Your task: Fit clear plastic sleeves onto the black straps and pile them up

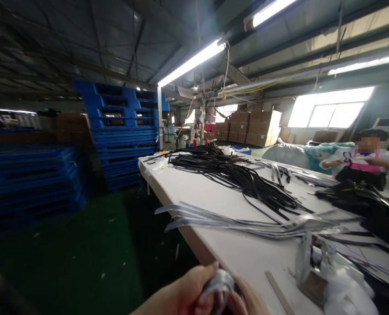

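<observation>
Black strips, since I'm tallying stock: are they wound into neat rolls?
No, the black strips lie stretched out in a loose heap on the white table.

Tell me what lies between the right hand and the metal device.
The head view shows a flat strip between the right hand and the metal device.

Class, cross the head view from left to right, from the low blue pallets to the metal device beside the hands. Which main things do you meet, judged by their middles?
Low blue pallets, tall pallet stack, left hand, grey bundle, right hand, flat strip, metal device.
</observation>
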`<state>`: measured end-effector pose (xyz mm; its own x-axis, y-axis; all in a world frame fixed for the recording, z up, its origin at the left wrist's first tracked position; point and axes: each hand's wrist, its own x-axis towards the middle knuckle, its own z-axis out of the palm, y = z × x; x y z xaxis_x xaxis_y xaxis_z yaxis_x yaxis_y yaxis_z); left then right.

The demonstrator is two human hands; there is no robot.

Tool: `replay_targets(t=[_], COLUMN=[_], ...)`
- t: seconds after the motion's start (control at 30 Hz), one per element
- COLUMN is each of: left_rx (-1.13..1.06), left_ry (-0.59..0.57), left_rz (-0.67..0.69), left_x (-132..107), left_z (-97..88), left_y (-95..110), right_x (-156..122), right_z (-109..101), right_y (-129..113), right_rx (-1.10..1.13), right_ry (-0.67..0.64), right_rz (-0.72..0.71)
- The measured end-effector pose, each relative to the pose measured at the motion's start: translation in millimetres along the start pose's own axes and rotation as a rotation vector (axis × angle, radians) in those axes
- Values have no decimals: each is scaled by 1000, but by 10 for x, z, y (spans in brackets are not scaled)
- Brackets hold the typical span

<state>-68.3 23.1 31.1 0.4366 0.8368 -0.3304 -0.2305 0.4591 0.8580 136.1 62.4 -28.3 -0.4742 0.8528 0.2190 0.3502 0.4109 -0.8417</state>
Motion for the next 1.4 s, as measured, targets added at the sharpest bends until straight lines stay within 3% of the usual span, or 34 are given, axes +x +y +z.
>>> replay_targets(t=[0.07, 0.13, 0.2, 0.27, 0.33, 0.43, 0.5, 0.57, 0.67, 0.77, 0.8, 0.87, 0.97, 1.03, 1.1, 1.17, 1.27, 1.4], left_rx=[-163, -291, -269, -49, 315, 847, 1090, 1237, 1250, 953, 790, 433, -52, -316, -452, -360, 95, 602], left_ry=[-2, 74, 191, 378, 494, 388, 276, 234, 192, 50, 4, -81, -196, -221, -174, -54, 140, 48], left_rz=[-91, 43, 257, 496, 621, 609, 573, 498, 254, -125, -218, -297, -243, -150, -71, -26, 76, 185], left_x=[-49, -35, 57, 176, 252, 247, 210, 182, 171, 167, 164, 160, 166, 177, 184, 180, 151, 65], left_z=[44, 90, 104, 80, 38, -5, -11, -11, -29, -71, -82, -86, -28, 39, 99, 132, 167, 300], left_y=[171, 359, 474, 453, 313, 65, -19, -19, 46, 56, 41, -4, -89, -163, -258, -365, -527, -730], right_x=[-75, -149, -203, -231, -224, -165, -121, -90, -59, -39, -40, -65, -148, -207, -249, -284, -381, -577], right_z=[178, 316, 386, 366, 261, 20, -129, -244, -366, -412, -394, -286, 1, 154, 173, 45, -238, -362], right_y=[-113, -298, -496, -664, -761, -709, -577, -445, -345, -336, -334, -321, -295, -292, -308, -342, -396, -372], right_rx=[124, 305, 502, 710, 919, 1094, 1054, 872, 303, -341, -451, -409, -104, 64, 204, 262, 113, -92], right_ry=[-70, -146, -286, -451, -491, -303, -261, -332, -377, -262, -240, -248, -267, -150, -36, -92, -363, -572], right_rz=[26, 167, 320, 383, 383, 389, 418, 460, 410, 229, 180, 126, 106, 130, 165, 183, 209, 264])
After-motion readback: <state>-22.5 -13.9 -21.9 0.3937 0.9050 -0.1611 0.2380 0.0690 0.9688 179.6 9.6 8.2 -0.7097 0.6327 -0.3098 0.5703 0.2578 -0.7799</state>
